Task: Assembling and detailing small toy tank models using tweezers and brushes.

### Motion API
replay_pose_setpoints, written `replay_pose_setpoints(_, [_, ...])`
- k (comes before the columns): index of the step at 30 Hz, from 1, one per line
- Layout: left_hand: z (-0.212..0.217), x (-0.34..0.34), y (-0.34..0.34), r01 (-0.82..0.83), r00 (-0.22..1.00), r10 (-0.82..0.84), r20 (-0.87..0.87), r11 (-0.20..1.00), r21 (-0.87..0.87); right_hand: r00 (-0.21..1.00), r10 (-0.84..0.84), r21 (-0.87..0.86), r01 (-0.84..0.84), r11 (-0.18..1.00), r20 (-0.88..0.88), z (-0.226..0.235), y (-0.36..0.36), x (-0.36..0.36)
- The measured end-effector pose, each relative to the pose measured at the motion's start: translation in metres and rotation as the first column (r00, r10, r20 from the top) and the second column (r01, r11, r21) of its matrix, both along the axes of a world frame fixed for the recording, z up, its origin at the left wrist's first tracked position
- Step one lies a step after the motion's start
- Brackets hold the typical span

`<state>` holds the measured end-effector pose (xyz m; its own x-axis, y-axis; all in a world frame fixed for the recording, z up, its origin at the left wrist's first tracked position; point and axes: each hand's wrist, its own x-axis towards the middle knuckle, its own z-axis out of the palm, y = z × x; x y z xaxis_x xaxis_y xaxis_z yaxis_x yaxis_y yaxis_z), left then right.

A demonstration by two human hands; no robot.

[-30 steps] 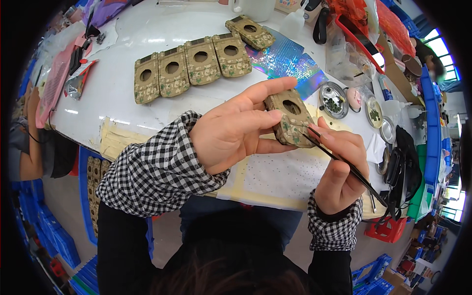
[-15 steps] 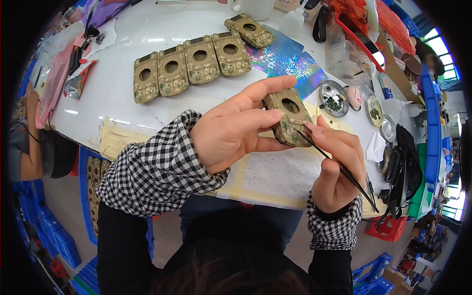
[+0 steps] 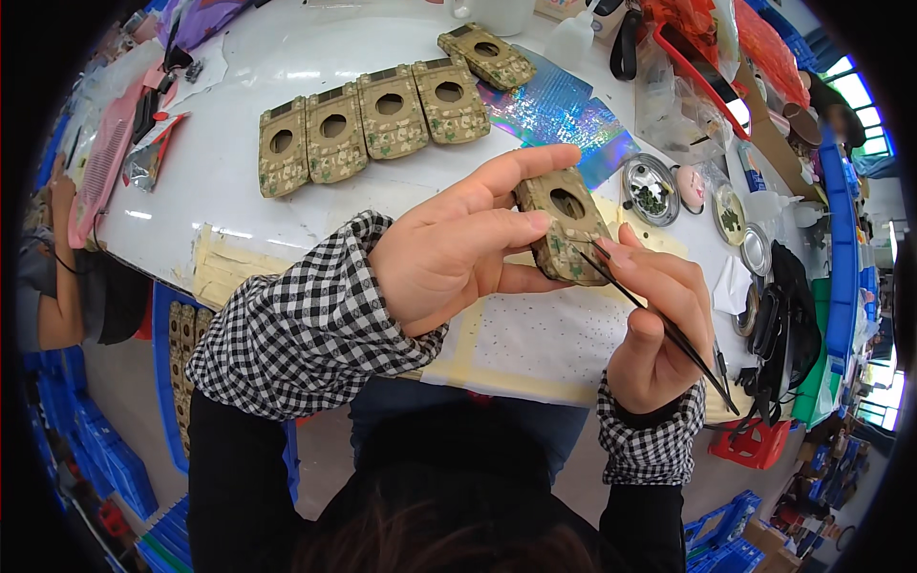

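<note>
My left hand [image 3: 444, 248] grips a camouflage model tank hull [image 3: 571, 232] by its sides, above the table. The hull is tan with green and brown blotches and has a round hole in its top. Black tweezers [image 3: 659, 328] are held in my right hand [image 3: 661, 320], their tips at the hull's surface near its lower right end. Whether anything sits between the tips is too small to tell. Several similar hulls [image 3: 390, 107] stand in a row beyond my left hand, and another hull [image 3: 487, 55] lies farther off at an angle.
Right of my hands are a round metal dish [image 3: 651, 189] with small dark green pieces, another dish [image 3: 728, 214] and a white tissue [image 3: 732, 286]. A shiny holographic sheet [image 3: 549, 110] lies beyond. Below the hull is a dotted white sheet [image 3: 535, 334]. At far left a person's arm [image 3: 62, 267] shows.
Almost nothing differs. The hull and both hands have shifted very slightly, with the tweezer tips still at the hull's surface.
</note>
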<state>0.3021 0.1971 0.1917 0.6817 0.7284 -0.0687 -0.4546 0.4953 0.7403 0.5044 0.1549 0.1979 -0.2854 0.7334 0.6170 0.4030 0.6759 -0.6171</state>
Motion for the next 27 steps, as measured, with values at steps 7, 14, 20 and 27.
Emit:
replay_pose_setpoints(7, [-0.002, 0.0, 0.0, -0.008, 1.0, 0.008, 0.005, 1.0, -0.001, 0.996, 0.026, 0.001, -0.026, 1.0, -0.087, -0.006, 0.0, 0.001])
replay_pose_setpoints(14, [-0.001, 0.0, 0.003, -0.033, 0.999, 0.033, -0.034, 0.999, 0.007, 0.972, -0.107, 0.032, 0.116, 0.993, -0.208, -0.005, -0.01, 0.013])
replay_pose_setpoints(20, [0.0, -0.002, 0.003, -0.044, 0.998, 0.043, -0.054, 0.999, -0.026, 0.918, -0.394, 0.118, 0.387, 0.914, 0.042, 0.008, -0.015, 0.032])
replay_pose_setpoints(27, [-0.001, 0.0, 0.003, -0.093, 0.995, 0.092, -0.034, 0.995, -0.032, 0.788, -0.504, 0.11, 0.5, 0.859, 0.354, 0.002, -0.009, 0.042])
